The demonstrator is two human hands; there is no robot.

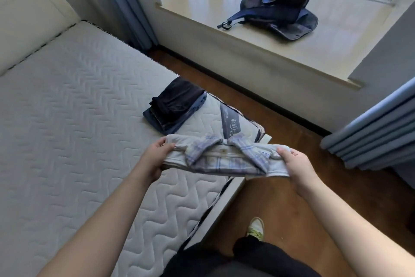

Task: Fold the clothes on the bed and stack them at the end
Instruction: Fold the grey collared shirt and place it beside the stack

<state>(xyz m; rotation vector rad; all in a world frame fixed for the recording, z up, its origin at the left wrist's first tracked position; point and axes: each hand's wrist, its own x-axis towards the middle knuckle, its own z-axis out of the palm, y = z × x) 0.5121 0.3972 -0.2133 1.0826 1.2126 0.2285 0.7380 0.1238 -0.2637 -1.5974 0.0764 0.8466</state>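
A folded pale plaid shirt [224,160] hangs in the air over the bed's near corner, held flat between both hands. My left hand [155,157] grips its left end and my right hand [296,164] grips its right end. Beyond the shirt, a stack of folded dark clothes [177,106] lies near the end of the white quilted mattress [78,119], black piece on top, blue ones beneath.
A dark blue backpack [278,9] lies on the wide window ledge [247,43] across the wooden floor [280,204]. Blue curtains [377,137] hang at the right. My shoe [256,227] stands on the floor beside the bed frame.
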